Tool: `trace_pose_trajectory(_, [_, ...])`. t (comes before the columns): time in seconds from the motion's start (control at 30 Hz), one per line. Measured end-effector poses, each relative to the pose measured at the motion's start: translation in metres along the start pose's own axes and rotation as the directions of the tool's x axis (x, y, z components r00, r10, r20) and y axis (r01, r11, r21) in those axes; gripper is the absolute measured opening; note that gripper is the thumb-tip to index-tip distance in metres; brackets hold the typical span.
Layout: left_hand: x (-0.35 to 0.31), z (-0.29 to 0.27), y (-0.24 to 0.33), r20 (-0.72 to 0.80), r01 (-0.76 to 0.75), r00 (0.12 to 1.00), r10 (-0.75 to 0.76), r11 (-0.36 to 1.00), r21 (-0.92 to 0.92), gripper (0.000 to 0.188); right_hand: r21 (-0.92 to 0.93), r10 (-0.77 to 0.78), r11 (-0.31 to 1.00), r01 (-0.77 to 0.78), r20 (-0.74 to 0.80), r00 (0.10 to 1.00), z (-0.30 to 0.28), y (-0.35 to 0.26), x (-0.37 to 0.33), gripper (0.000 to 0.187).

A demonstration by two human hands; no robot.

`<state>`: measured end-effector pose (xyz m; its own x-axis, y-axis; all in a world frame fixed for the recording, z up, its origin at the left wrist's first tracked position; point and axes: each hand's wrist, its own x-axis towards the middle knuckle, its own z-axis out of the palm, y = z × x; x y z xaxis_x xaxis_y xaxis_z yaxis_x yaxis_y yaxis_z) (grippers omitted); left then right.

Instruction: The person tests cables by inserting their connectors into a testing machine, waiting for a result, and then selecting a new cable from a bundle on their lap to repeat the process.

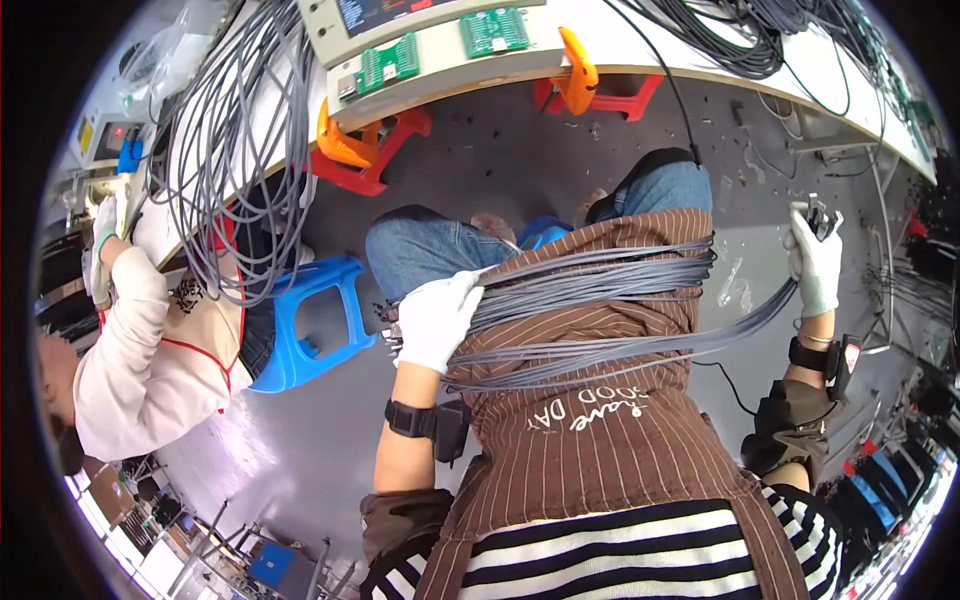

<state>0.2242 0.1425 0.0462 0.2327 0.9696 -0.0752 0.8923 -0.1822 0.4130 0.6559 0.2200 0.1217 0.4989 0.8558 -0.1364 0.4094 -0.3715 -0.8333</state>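
Note:
A bundle of grey cables (pixel 590 285) lies across my lap over a brown striped apron (pixel 590 420). My left hand (pixel 437 318), in a white glove, is closed around the bundle at its left side, and small dark connector ends poke out beside the fingers. Out to the right, my right hand (pixel 817 262), also gloved, is raised and closed on the other end of the cables. Connector tips (pixel 820 216) stick up past its fingers. From that hand a second run of cables (pixel 745 328) sags back across the apron, below the upper strands.
Ahead is a white bench with a grey device (pixel 450 75) bearing green circuit boards (pixel 495 32) and orange clamps (pixel 578 72). Loose grey cables (pixel 235 150) hang off its left part. A blue stool (pixel 310 325) and a co-worker's sleeve (pixel 140 335) are at left. Red stools (pixel 375 160) stand underneath.

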Motion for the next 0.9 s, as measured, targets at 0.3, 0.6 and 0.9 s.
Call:
trace_pose_trajectory(0.3, [0.020,-0.047,0.054,0.065,0.326,0.803,-0.592,0.345,-0.880,0.011,0.245,0.165,0.785,-0.569,0.802,0.573,0.037,-0.037,-0.040,0.016])
trace_pose_trajectory(0.6, [0.003,-0.074,0.052,-0.096,-0.355,0.577,-0.811,-0.144,-0.924,0.018,0.728,0.083,0.012,-0.686,0.683,0.726,0.052,0.031,-0.021,0.020])
trace_pose_trajectory(0.9, [-0.189,-0.104,-0.120,-0.191,-0.236,-0.274,-0.943,0.258,-0.937,0.041,0.840,0.349,0.457,-0.293,0.133,0.928,-0.029,0.155,0.050,0.014])
